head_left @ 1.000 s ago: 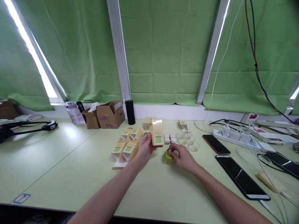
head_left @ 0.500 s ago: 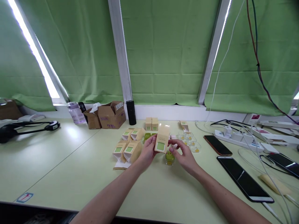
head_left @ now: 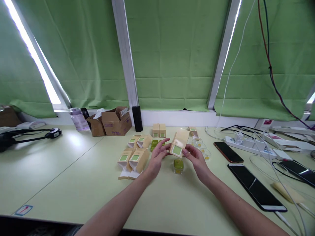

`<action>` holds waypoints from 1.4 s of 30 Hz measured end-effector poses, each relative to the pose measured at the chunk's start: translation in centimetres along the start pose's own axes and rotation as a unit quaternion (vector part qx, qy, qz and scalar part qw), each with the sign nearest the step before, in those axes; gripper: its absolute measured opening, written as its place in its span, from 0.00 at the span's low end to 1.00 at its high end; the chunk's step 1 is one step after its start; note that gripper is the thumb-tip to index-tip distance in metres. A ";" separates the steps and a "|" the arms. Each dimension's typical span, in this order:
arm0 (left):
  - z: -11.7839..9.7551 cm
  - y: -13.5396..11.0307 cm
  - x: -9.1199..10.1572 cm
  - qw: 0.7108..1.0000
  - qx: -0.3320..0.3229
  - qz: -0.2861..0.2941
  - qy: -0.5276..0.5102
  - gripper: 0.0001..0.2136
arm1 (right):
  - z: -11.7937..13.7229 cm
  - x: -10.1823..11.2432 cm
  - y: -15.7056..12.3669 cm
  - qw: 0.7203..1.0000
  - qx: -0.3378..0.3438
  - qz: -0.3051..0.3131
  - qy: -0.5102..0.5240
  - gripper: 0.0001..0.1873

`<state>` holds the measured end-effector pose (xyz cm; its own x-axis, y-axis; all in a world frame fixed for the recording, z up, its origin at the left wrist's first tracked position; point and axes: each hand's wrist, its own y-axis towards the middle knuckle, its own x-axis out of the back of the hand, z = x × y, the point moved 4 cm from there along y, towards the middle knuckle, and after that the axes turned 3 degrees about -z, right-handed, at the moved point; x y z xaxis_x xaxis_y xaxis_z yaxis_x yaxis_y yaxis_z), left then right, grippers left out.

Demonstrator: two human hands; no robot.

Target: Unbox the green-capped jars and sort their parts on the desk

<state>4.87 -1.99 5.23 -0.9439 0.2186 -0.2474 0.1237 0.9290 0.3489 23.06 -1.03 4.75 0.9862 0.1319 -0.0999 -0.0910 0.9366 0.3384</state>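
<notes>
Both of my hands hold a small tan carton with a green square label (head_left: pixel 178 143), tilted to the right above the table. My left hand (head_left: pixel 157 157) pinches its lower left edge, fingers partly spread. My right hand (head_left: pixel 196 158) grips its lower right corner. Just below the carton a small clear jar with a green lid (head_left: pixel 178 165) stands on the table between my hands. Several matching tan cartons (head_left: pixel 134 157) lie to the left of my left hand.
Two upright cartons (head_left: pixel 158 130) and a black cylinder (head_left: pixel 137 118) stand behind. Clear trays with yellow pieces (head_left: pixel 204 152) lie to the right. Two phones (head_left: pixel 256 186), a power strip (head_left: pixel 243 142) and cables fill the right side. Brown boxes (head_left: pixel 116 120) and a bottle (head_left: pixel 78 119) sit at back left.
My right hand left the green-lidded jar and rose to take the carton's right corner. The carton moved right and tilted from upright to slanted, now held by both hands.
</notes>
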 end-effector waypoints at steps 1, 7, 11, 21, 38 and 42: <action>-0.1 -0.1 -0.2 1.000 -0.012 0.012 0.008 0.26 | 0.1 0.1 0.0 1.000 -0.005 -0.011 0.013 0.25; -0.2 -0.7 -1.1 0.991 -0.067 0.037 0.111 0.26 | -0.2 0.1 0.3 0.998 -0.024 -0.045 0.043 0.27; -0.1 -0.7 -1.3 0.985 -0.074 0.036 0.154 0.25 | -1.0 0.1 0.4 0.999 -0.025 -0.036 0.028 0.27; 0.3 -0.7 -0.9 0.984 -0.071 0.029 0.158 0.24 | -2.1 0.3 0.8 1.000 -0.017 -0.023 -0.008 0.28; 0.2 -0.6 -1.1 0.993 -0.061 0.026 0.099 0.22 | -1.9 -0.2 0.6 1.000 -0.011 -0.005 -0.018 0.32; 0.0 -0.7 -1.2 0.993 -0.058 0.025 0.095 0.22 | -1.8 -0.3 0.5 1.000 -0.012 0.000 -0.016 0.32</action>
<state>5.92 -2.90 5.30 -0.9797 0.1926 -0.0563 0.1455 0.8753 0.4612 22.48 -0.02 3.28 0.9901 0.1221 -0.0688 -0.0944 0.9439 0.3164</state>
